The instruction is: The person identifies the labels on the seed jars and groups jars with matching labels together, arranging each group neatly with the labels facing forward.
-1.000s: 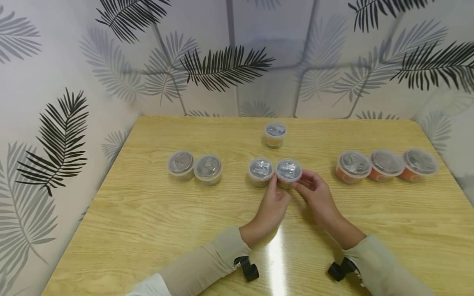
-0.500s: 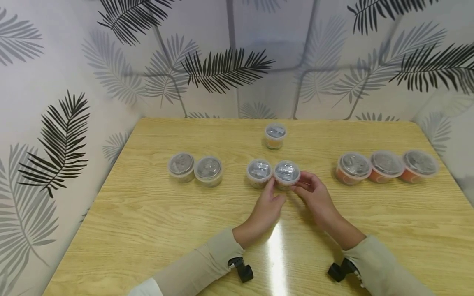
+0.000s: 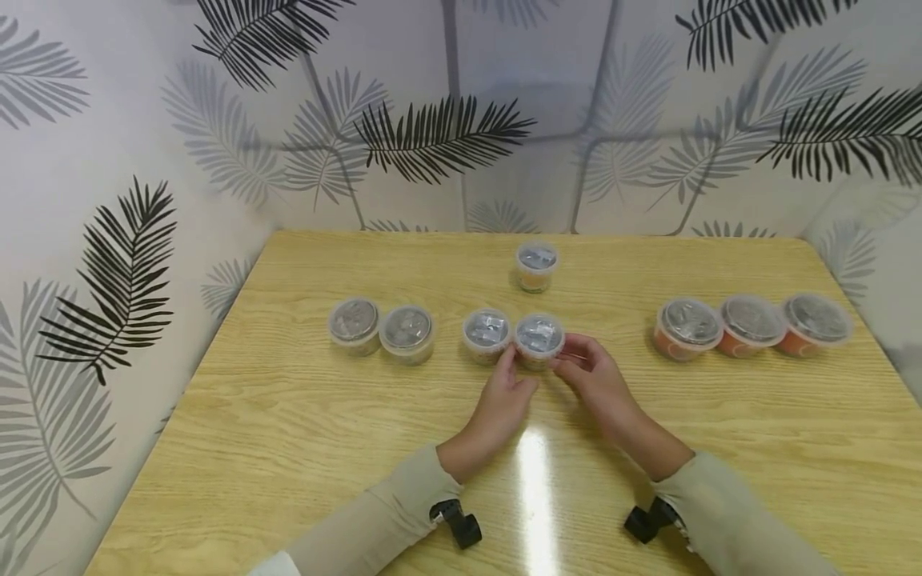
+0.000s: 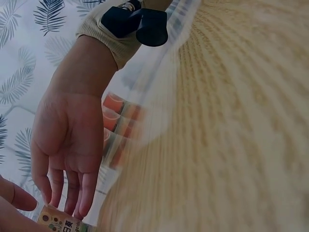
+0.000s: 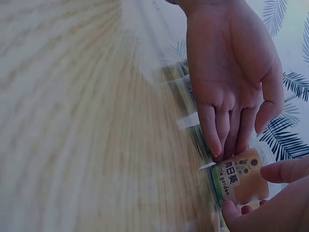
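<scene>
Two small clear-lidded plastic cups stand side by side near the table's middle. My right hand [image 3: 603, 394] holds the right-hand cup [image 3: 539, 336] between thumb and fingers. In the right wrist view this cup [image 5: 244, 176] has an orange label with "little garden" print. My left hand [image 3: 495, 406] has its fingers straight, with the fingertips against the cup's near left side. The left-hand cup [image 3: 486, 334] is just beyond those fingertips. Whether the two cups touch is hard to tell.
Behind the pair stands a single lidded cup [image 3: 536, 268]. Two lidded cups [image 3: 406, 332] sit together on the left. Three wider red-orange tubs [image 3: 751, 326] form a row on the right of the wooden table [image 3: 288, 448]. Leaf-patterned covering [image 3: 432, 72] rises behind.
Both hands and the middle pair of cups have shifted left across the table. The other cups and tubs have stayed in place.
</scene>
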Tool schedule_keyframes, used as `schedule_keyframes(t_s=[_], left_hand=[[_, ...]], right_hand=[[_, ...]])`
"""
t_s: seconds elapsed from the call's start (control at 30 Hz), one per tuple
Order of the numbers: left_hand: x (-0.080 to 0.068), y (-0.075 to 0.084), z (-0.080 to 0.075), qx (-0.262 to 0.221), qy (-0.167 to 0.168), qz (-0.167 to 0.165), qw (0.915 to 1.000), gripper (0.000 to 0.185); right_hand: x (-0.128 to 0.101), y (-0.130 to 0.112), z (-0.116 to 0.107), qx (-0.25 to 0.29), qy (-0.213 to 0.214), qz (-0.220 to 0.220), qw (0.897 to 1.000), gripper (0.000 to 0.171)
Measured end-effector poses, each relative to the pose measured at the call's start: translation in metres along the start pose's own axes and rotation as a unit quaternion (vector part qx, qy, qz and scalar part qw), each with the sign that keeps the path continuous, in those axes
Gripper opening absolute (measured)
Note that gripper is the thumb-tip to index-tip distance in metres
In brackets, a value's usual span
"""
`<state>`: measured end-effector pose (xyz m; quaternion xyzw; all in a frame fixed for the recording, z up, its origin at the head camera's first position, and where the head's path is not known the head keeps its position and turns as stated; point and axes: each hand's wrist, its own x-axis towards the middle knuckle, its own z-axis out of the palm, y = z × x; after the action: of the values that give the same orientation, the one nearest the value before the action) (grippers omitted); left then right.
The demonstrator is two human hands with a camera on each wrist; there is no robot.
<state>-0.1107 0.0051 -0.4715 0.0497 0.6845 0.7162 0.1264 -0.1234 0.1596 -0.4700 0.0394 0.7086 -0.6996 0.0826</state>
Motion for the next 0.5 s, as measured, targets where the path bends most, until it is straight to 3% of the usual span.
schedule_keyframes(t_s=[0.13,0.3,0.4,0.5], left_hand=[[-0.001,0.0,-0.004,0.009,0.0,0.005,1.0,0.068],[-0.012,-0.001,-0.018,0.035,-0.001,-0.026,0.999,0.063],[-0.022,0.003,-0.027,0.044,-0.02,-0.033,0.9983,0.06],[-0.03,0.015,-0.035,0.075,-0.056,-0.014,0.9955,0.049]], right_hand=[[-0.001,-0.001,0.001,0.006,-0.009,-0.004,1.0,0.046],[-0.006,-0.004,-0.004,0.02,-0.013,0.003,1.0,0.045],[-0.007,-0.009,-0.009,0.018,-0.005,0.006,1.0,0.045],[-0.005,-0.014,-0.014,0.016,0.006,0.001,1.0,0.044]])
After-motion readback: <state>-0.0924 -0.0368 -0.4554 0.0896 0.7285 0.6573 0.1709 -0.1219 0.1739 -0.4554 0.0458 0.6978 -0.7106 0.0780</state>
